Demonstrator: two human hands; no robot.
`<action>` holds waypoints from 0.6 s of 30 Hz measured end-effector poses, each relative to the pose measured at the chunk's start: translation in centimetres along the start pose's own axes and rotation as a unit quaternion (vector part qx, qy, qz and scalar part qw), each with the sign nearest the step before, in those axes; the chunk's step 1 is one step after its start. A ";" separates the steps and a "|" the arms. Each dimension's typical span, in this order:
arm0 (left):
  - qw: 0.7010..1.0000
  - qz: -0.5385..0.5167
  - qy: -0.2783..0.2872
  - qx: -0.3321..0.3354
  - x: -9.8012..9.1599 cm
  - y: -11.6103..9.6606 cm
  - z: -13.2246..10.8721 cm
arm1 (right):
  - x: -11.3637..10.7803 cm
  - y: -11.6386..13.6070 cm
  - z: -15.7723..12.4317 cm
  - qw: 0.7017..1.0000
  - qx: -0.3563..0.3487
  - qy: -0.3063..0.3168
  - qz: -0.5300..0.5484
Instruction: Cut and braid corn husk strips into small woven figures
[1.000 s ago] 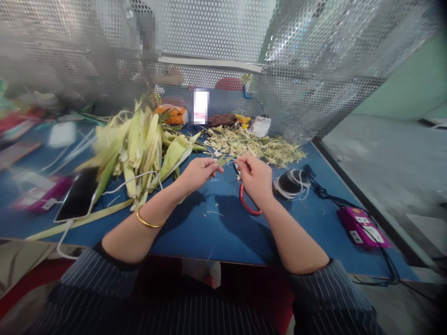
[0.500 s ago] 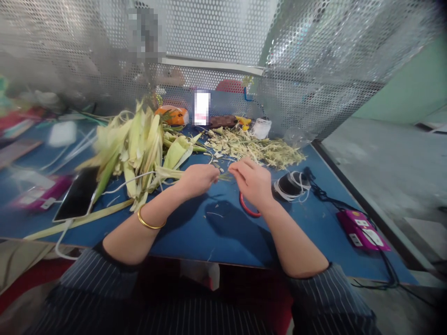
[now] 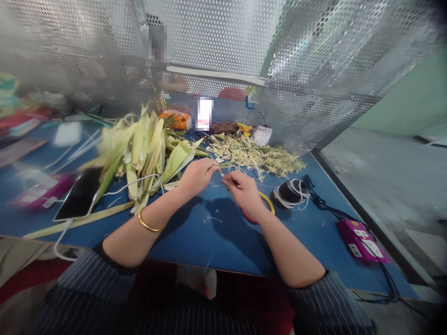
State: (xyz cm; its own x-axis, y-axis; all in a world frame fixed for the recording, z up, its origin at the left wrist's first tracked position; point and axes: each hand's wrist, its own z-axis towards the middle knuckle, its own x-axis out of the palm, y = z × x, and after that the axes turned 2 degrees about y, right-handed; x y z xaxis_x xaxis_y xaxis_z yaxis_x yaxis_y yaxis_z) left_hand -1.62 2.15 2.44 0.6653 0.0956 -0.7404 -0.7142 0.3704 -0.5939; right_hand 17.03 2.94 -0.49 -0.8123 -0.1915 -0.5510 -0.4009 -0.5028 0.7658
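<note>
Compared with half a second ago, the right hand is lying closer in, its fingers now curling where they were stretching out flatter; its fingertips are meeting those of the left hand almost tip to tip, where a wider gap was showing; a yellow loop is now showing beside the right wrist, next to the red loop that is lying partly under it, probably both parts of one tool's handle; for the work, this is suggesting close fingering at one small spot, both hands sharing it. The pale strand is sitting right between the two sets of fingertips, above the blue table, with only a short bit showing; the left thumb and fingers are pinching nearly closed, apparently on its far end; the right fingertips are drawing together on its near end, the other fingers folding loosely; whether it is husk or string I am not able to tell. A green strip is lying just beyond the left fingertips, its hold unclear; the husk pile is standing left of the hands, the scraps are spreading beyond them, and the black spool is resting to the right, well apart.
</note>
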 end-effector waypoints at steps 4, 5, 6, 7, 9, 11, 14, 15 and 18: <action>1.000 -0.021 -0.002 -0.011 0.1 0.2 0.1 | 0.3 0.8 -0.8 0.978 -0.185 -0.037 -0.088; 1.000 -0.023 0.006 -0.011 0.2 0.2 0.1 | 0.4 0.8 -0.8 0.976 -0.204 -0.031 -0.070; 1.000 -0.026 0.013 -0.011 0.2 0.3 0.1 | 0.5 0.7 -0.8 0.976 -0.210 -0.020 -0.045; 0.999 -0.031 0.020 -0.011 0.3 0.3 0.1 | 0.6 0.6 -0.8 0.979 -0.205 -0.009 -0.018; 0.999 -0.046 0.023 -0.016 0.4 0.3 0.1 | 0.7 0.5 -0.6 0.984 -0.176 0.004 0.030; 0.998 -0.060 0.018 -0.024 0.5 0.3 0.1 | 0.9 0.4 -0.5 0.986 -0.155 0.001 0.056; 0.997 -0.065 0.005 -0.034 0.7 0.2 0.0 | 1.1 0.5 -0.5 0.986 -0.155 -0.007 0.056; 0.997 -0.063 0.002 -0.033 0.8 0.3 0.0 | 1.1 0.6 -0.6 0.986 -0.157 -0.009 0.049; 0.999 -0.032 -0.007 -0.020 1.2 0.5 -0.1 | 1.0 0.6 -0.7 0.987 -0.158 -0.014 0.009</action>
State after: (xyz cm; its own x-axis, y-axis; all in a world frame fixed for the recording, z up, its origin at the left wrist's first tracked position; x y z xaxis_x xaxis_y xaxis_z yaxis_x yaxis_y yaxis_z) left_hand -1.15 2.40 1.23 0.7127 0.0859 -0.6962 -0.6781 0.3382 -0.6525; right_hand 16.23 1.82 -0.80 -0.8312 -0.1806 -0.5259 -0.2383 -0.7387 0.6304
